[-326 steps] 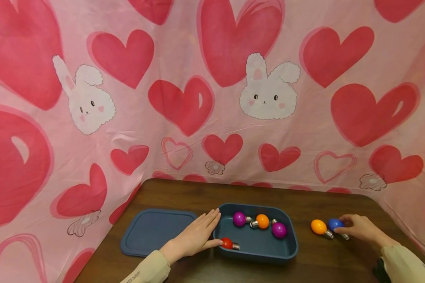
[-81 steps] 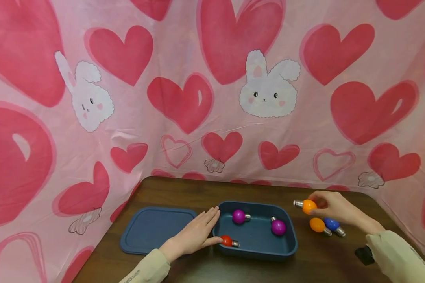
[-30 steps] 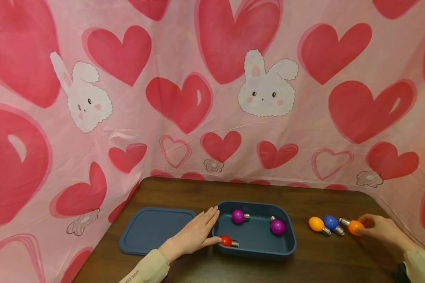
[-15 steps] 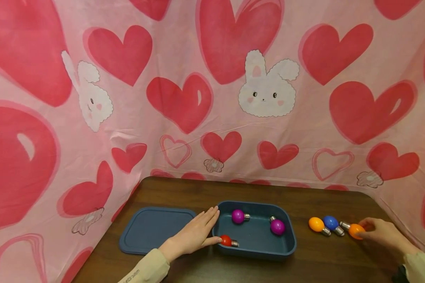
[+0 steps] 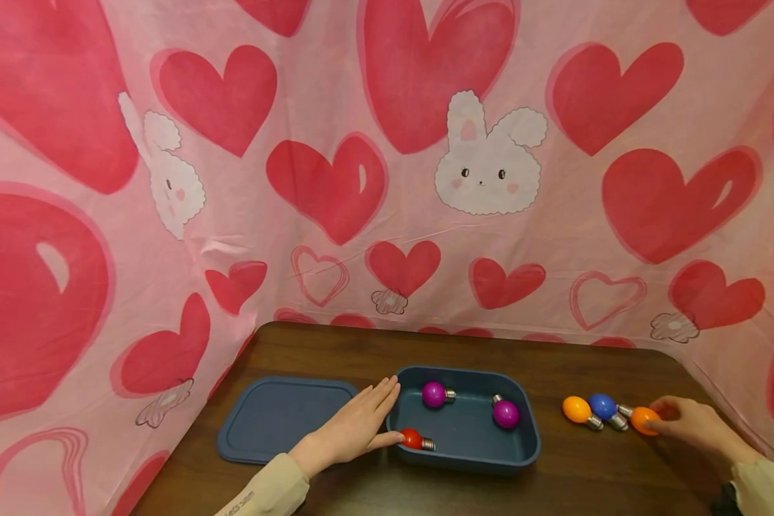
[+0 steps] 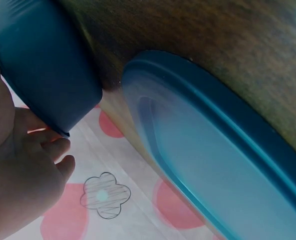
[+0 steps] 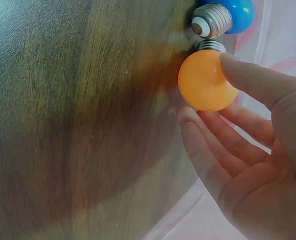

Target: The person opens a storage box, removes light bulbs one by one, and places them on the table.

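My left hand [image 5: 351,426] lies on the left side of a dark blue box [image 5: 471,466], fingers straight along the rim, thumb by a red light bulb [image 5: 411,438] inside. Two purple light bulbs, one at the back left [image 5: 434,395] and one at the right [image 5: 506,414], also lie in the box. On the table right of it, my right hand [image 5: 699,426] holds an orange light bulb [image 5: 645,421] between thumb and fingers, its screw base close to a blue light bulb [image 5: 602,405]. A yellow-orange light bulb [image 5: 577,409] lies left of the blue one.
A flat dark blue lid [image 5: 284,423] lies on the brown wooden table [image 5: 361,347], left of the box. Behind the table hangs a pink heart-patterned cloth [image 5: 413,215].
The orange bulb formerly between the purple ones was lifted out of the box and set right of the blue bulb. Lately my right hand has nudged it slightly left. My left hand stays put.
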Available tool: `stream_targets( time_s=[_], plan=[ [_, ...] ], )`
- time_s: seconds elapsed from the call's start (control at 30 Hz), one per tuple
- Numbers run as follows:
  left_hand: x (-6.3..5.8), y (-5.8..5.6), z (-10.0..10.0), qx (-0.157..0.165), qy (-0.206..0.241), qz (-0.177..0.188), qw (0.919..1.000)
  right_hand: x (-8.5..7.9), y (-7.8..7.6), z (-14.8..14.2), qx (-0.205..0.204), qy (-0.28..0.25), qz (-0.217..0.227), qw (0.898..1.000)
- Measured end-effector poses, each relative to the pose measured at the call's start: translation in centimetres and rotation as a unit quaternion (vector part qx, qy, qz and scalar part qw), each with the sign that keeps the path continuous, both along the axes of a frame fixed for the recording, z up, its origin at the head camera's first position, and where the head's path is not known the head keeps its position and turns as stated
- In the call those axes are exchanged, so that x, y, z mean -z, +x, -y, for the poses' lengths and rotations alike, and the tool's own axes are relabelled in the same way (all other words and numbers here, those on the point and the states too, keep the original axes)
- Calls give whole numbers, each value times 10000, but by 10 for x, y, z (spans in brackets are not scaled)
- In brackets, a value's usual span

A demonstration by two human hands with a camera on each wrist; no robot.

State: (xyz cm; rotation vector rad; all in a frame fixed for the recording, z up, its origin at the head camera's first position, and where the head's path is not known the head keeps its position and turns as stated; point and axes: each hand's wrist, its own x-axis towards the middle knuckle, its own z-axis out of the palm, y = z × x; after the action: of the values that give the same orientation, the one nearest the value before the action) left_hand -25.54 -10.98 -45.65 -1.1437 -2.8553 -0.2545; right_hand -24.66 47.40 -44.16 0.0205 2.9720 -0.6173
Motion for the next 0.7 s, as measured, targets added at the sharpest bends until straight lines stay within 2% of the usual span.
stream_targets(
  time_s=[0.33, 0.7],
  plan=[
    [0, 1, 0, -9, -24, -11, 10000, 1, 2, -1, -40, 93, -155, 9998],
    [2, 1, -1, -7, 16, -11, 10000, 1, 3, 0, 130, -125, 185, 9997]
  ],
)
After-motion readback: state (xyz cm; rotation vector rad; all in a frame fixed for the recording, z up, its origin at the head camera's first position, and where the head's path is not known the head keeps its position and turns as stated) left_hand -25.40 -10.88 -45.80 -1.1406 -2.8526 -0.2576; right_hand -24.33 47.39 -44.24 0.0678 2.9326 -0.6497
